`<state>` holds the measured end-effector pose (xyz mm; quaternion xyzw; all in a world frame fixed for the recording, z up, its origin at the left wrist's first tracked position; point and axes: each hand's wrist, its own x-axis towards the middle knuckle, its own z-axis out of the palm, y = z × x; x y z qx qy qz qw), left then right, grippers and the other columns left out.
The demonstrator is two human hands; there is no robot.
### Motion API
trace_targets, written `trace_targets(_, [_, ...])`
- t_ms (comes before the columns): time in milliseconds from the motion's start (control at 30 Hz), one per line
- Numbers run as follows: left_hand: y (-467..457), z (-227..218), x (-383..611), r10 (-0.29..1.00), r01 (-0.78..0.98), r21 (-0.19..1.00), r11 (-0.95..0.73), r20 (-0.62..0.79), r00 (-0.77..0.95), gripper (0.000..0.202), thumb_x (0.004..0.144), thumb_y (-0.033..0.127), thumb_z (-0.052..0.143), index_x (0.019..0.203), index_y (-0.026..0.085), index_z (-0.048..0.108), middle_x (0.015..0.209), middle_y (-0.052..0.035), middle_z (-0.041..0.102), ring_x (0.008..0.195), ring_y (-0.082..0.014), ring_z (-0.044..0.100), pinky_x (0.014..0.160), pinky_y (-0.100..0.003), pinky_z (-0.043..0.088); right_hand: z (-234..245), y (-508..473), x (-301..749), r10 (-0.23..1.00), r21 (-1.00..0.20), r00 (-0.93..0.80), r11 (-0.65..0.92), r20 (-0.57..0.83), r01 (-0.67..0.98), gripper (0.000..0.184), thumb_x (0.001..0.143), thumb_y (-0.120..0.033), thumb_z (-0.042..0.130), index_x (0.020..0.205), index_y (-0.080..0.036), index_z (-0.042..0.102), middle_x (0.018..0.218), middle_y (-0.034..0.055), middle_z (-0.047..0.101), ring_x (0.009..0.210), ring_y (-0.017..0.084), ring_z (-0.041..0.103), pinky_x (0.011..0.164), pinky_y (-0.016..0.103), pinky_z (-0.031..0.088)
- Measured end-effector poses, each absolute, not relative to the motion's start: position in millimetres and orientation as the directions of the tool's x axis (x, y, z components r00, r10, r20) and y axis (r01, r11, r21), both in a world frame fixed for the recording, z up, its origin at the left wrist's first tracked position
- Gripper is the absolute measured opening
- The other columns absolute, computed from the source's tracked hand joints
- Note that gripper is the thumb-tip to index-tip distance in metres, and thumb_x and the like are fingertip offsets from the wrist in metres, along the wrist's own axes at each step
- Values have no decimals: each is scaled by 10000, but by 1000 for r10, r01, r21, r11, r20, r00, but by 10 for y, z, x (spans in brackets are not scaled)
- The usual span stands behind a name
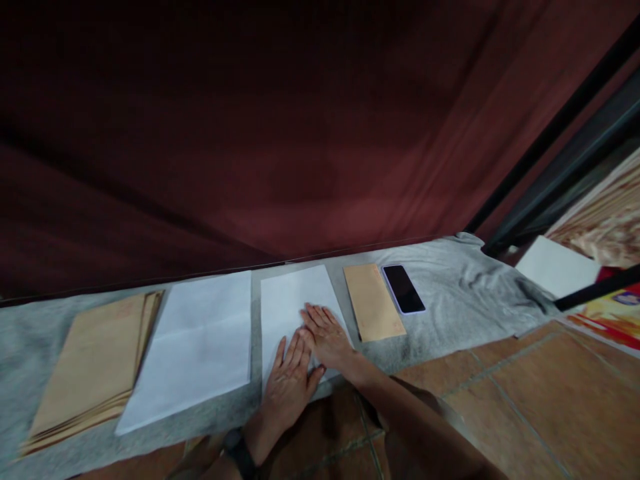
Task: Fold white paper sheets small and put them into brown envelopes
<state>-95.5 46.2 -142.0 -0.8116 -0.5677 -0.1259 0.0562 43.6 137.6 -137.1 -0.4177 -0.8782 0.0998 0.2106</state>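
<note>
no legible text, faint red print (131,311) on envelope stack (93,367), single envelope (374,305), blurred logo (632,298) on red-yellow packaging (607,315)

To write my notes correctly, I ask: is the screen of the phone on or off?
Apparently off: the phone lies face up beside a brown envelope, its screen dark with nothing lit.

2 hands (289,383) (327,340); 1 phone (403,289)

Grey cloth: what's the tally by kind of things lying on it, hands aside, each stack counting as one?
Brown envelopes: 2 (left stack, lone envelope)
White papers: 2 (left paper, middle paper)
Phone: 1
Total: 5
</note>
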Motion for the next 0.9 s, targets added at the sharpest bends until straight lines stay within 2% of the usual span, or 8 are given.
trace_targets(167, [181, -1377, -1302, 896, 933, 1, -360, 280, 345, 823, 932, 578, 519, 1601, 177, 256, 1626, -155, 363, 1496, -312, 365, 1203, -538, 345, -1428, 1416, 576, 790, -317, -541, 612, 290, 724, 547, 1052, -383, 458, 1548, -154, 414, 1623, 126, 351, 1510, 253, 337, 1250, 464, 273])
trace_targets(333, [67, -1404, -1545, 901, 926, 41, -376, 251, 355, 724, 954, 476, 536, 1595, 248, 288, 1613, -97, 408, 1470, -278, 416, 1163, -470, 429, -1410, 1423, 651, 813, -317, -528, 582, 244, 749, 549, 1044, -372, 471, 1544, -152, 421, 1631, 118, 338, 1511, 257, 336, 1257, 453, 261])
trace_targets(433, [106, -1342, -1623, 909, 915, 107, -388, 207, 361, 624, 967, 343, 518, 1566, 265, 360, 1591, -59, 448, 1455, -239, 441, 1154, -435, 455, -1377, 1442, 690, 809, -346, -545, 587, 219, 732, 525, 1036, -343, 488, 1528, -165, 451, 1628, 113, 349, 1509, 256, 340, 1255, 461, 268])
trace_targets(533, [165, -1198, -1670, 918, 896, 210, -391, 152, 365, 537, 970, 203, 435, 1496, 298, 483, 1542, -18, 518, 1418, -192, 488, 1153, -388, 464, -1321, 1520, 765, 787, -428, -586, 605, 193, 672, 497, 1013, -277, 518, 1498, -170, 496, 1611, 115, 388, 1500, 246, 357, 1250, 464, 287])
trace_targets(600, [187, -1076, -1705, 921, 863, 321, -390, 115, 373, 490, 983, 192, 393, 1417, 318, 580, 1466, 1, 598, 1359, -173, 551, 1141, -363, 474, -1264, 1600, 851, 765, -535, -623, 600, 164, 595, 460, 991, -206, 507, 1446, -168, 560, 1568, 108, 466, 1468, 228, 415, 1237, 441, 321])
trace_targets(733, [159, -831, -1794, 963, 778, 578, -247, 56, 265, 389, 1007, 366, 421, 1253, 302, 716, 1302, -10, 716, 1222, -197, 660, 1091, -347, 508, -1089, 1725, 1114, 768, -788, -640, 399, 8, 469, 500, 932, -84, 408, 1335, -220, 670, 1374, 47, 668, 1290, 210, 614, 1144, 397, 455])
trace_targets(800, [135, -724, -1826, 986, 720, 682, -129, 9, 168, 414, 1007, 448, 416, 1203, 286, 742, 1242, -11, 745, 1171, -204, 688, 1054, -330, 527, -986, 1729, 1260, 731, -853, -678, 308, -71, 422, 553, 889, -49, 398, 1309, -258, 690, 1358, 1, 679, 1292, 211, 613, 1151, 398, 445])
trace_targets(900, [141, -590, -1838, 999, 648, 761, -4, -18, 27, 478, 976, 552, 436, 1112, 243, 775, 1120, -27, 784, 1054, -225, 727, 975, -313, 563, -855, 1661, 1410, 598, -902, -795, 280, -105, 329, 554, 880, -70, 470, 1338, -311, 667, 1435, -38, 617, 1372, 208, 540, 1193, 389, 386])
